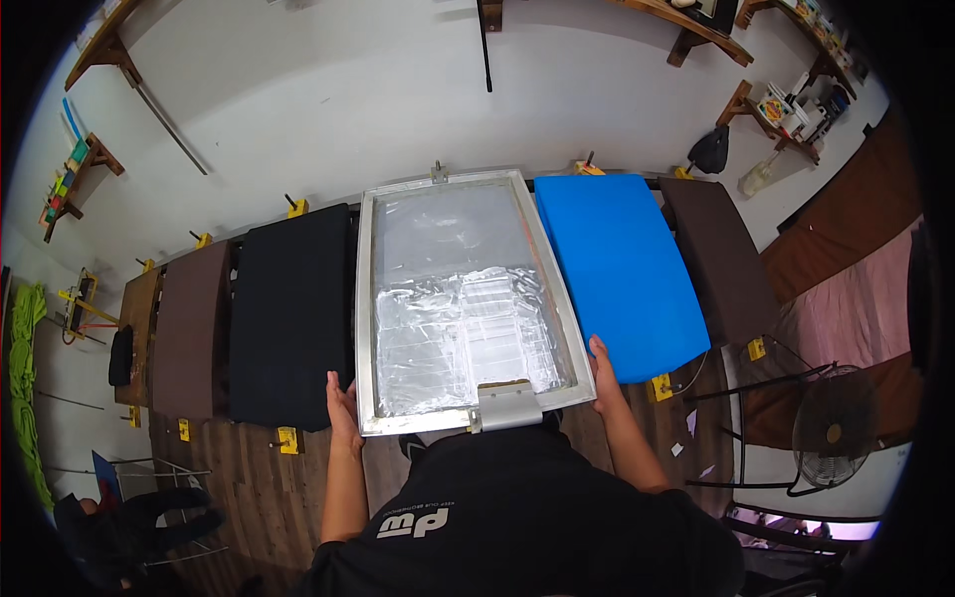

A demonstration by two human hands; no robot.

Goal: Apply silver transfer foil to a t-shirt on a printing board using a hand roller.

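Note:
A metal-framed printing screen [363, 313] spans the middle of the view, its lower part covered with shiny clear tape. My left hand [343, 410] grips the frame's left side near the lower corner, and my right hand [603, 373] grips the right side. A metal clamp plate [510, 407] is fixed to the near edge of the frame, and a small bracket [439, 174] sits at its far edge. Black fabric [291, 313] over a platen lies to the left of the screen; a platen with blue fabric [623, 276] lies to the right.
Platens with brown fabric [192, 328] and dark brown fabric [716, 261] flank these. Yellow brackets [288, 440] stick out along the row's edges. A fan [834, 429] stands at the right. Another person [119, 530] is at the lower left. Wooden shelves [776, 127] hang on the wall.

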